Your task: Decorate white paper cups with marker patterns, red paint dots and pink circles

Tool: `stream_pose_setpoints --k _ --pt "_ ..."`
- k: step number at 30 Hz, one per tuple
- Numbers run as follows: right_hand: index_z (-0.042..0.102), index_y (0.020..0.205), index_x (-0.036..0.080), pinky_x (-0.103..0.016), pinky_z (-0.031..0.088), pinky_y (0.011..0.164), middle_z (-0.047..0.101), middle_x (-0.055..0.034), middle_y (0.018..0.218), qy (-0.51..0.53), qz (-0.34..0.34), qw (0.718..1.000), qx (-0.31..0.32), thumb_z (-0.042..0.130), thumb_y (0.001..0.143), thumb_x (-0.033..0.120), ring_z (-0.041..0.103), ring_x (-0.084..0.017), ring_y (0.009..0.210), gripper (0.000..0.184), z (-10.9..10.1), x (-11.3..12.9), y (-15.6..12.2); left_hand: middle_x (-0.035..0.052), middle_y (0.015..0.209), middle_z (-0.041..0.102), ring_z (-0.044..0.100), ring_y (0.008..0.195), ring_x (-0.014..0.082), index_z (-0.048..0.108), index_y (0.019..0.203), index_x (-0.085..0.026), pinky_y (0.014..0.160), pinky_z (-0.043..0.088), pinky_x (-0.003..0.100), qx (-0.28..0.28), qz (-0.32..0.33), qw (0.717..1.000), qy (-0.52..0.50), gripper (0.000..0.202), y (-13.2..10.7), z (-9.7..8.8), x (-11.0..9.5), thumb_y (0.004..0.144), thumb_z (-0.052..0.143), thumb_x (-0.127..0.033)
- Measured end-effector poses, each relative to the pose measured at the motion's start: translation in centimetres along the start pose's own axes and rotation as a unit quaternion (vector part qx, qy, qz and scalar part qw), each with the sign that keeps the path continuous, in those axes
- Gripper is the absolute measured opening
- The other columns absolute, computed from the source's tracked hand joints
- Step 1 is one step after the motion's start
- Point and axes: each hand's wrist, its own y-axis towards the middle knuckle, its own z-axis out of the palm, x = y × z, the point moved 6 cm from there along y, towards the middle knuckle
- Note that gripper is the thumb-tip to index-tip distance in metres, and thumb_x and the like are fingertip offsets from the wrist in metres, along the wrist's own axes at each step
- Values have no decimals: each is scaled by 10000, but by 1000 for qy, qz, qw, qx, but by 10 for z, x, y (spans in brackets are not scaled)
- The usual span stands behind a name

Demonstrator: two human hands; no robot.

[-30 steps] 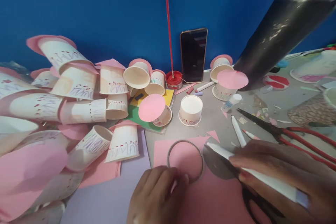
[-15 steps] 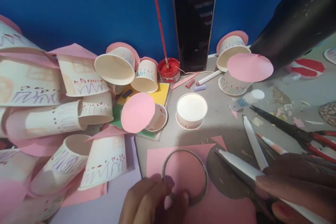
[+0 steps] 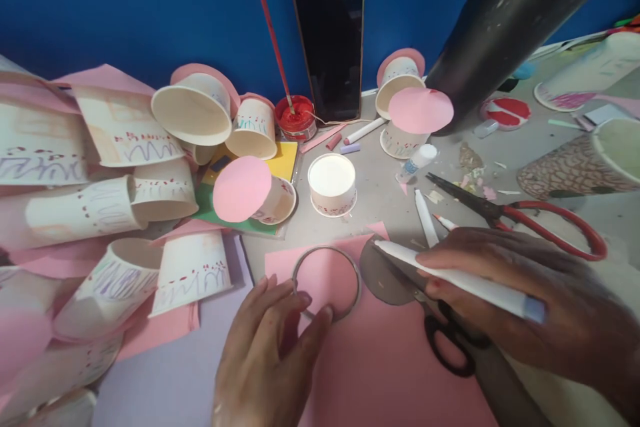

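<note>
On a sheet of pink paper (image 3: 400,367) lies a thin grey ring (image 3: 358,287). My left hand (image 3: 270,353) pinches the ring's near left edge between thumb and fingers, pressing it against the paper. A white marker (image 3: 465,279) is held in my right hand (image 3: 530,300), with its tip pointing left toward the ring but apart from it. Beneath the marker, black-handled scissors (image 3: 453,350) lie partly hidden by the right hand. Their blades cross a round cut-out in the paper, where the grey table (image 3: 383,283) shows.
Paper cups with pink tops (image 3: 193,273) crowd the left. An upturned cup (image 3: 333,183) stands ahead. Behind are a red paint pot (image 3: 296,121) with a brush and a propped phone (image 3: 330,40). Red-handled scissors (image 3: 555,223), a glue bottle (image 3: 417,163) and a black pole (image 3: 490,27) are rightward.
The view has shifted right and pulled back, showing more of both hands. The marker tip has come slightly nearer the ring. My left hand still holds the ring on the paper.
</note>
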Motion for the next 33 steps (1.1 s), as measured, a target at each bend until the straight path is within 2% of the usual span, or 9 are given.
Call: stream_pose_setpoints --k 5,10,14,18,21,24,26,30,33 --pt "675 1038 273 -237 548 632 777 27 774 69 27 997 -14 659 982 265 727 -146 635 59 5 -2 -1 43 961 715 723 1054 263 731 1078 -241 1081 558 602 -65 40 997 -19 277 13 -13 -19 876 763 -53" --pt "717 927 250 -241 475 543 721 48 638 104 113 988 0 654 971 311 671 -129 519 98 9 -11 5 61 913 694 713 1062 279 702 1031 -172 1103 538 609 -75 65 995 -23 218 19 -20 -29 890 688 -8" --pt "728 893 229 -253 484 585 717 25 649 106 129 986 -25 663 934 339 661 -140 560 134 9 -14 8 58 882 692 716 1008 266 684 959 -166 1112 533 598 -90 86 992 -7 173 18 -23 -33 891 666 -9" --pt "722 943 216 -265 480 533 737 -5 702 159 175 972 -17 632 925 391 654 -157 559 197 12 -13 11 66 833 675 718 991 248 681 915 -150 1110 542 525 -92 103 990 10 164 16 -22 -37 903 620 2" --pt "701 962 214 -263 467 530 715 4 676 168 168 971 2 632 926 413 647 -160 563 214 12 7 24 66 834 671 707 978 239 685 887 -153 1119 518 519 -89 103 990 26 176 16 -22 -37 911 589 -6" --pt "678 927 209 -262 443 564 709 13 688 147 99 984 33 630 941 404 628 -145 576 201 17 40 51 42 824 671 682 912 225 686 872 -172 1139 454 582 -81 98 990 57 249 15 -24 -37 924 523 9" --pt "655 881 201 -269 436 622 719 7 715 122 48 989 63 601 966 377 619 -139 608 203 26 62 73 26 784 652 650 839 214 675 834 -179 1100 454 571 -74 99 990 74 274 15 -24 -37 908 515 30" --pt "547 712 203 -281 378 640 662 10 640 48 15 994 101 571 987 335 574 -136 608 305 47 90 107 12 700 585 552 707 197 614 733 -188 871 492 423 -65 109 988 89 278 13 -18 -38 830 564 67" --pt "508 697 210 -288 351 642 665 3 660 8 17 992 123 582 988 315 569 -141 632 318 61 101 120 16 674 552 494 643 191 563 683 -193 690 426 346 -79 124 985 92 312 11 -15 -40 765 559 108"
